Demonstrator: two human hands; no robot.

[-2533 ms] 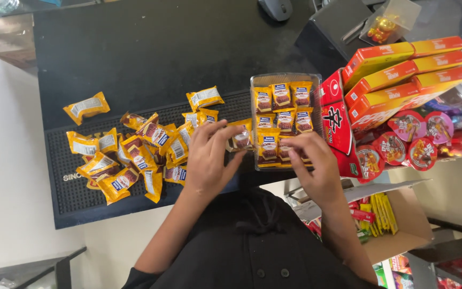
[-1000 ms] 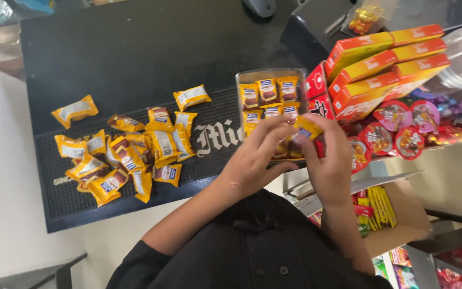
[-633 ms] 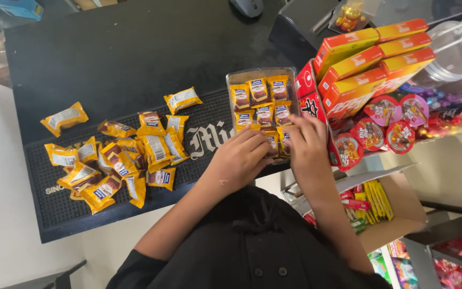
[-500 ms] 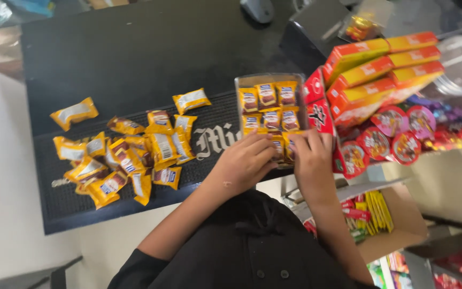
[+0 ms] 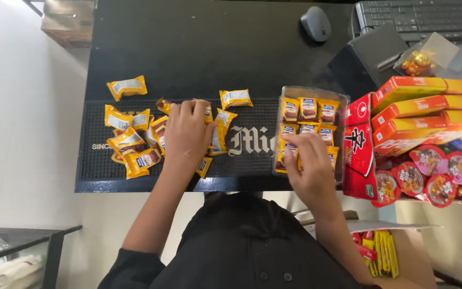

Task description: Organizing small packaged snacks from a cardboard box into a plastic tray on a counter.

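The clear plastic tray (image 5: 340, 101) is holding rows of yellow snack packets (image 5: 308, 108), the right hand (image 5: 308, 166) is pressing open fingers on the nearest row, and the left hand (image 5: 187, 134) is lying spread over loose packets (image 5: 132, 144) on the black mat (image 5: 249, 163).

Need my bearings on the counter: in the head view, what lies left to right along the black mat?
Loose pile of yellow packets → left hand on the pile → clear tray of packets, right hand in it → red carton → round red-lidded cups.
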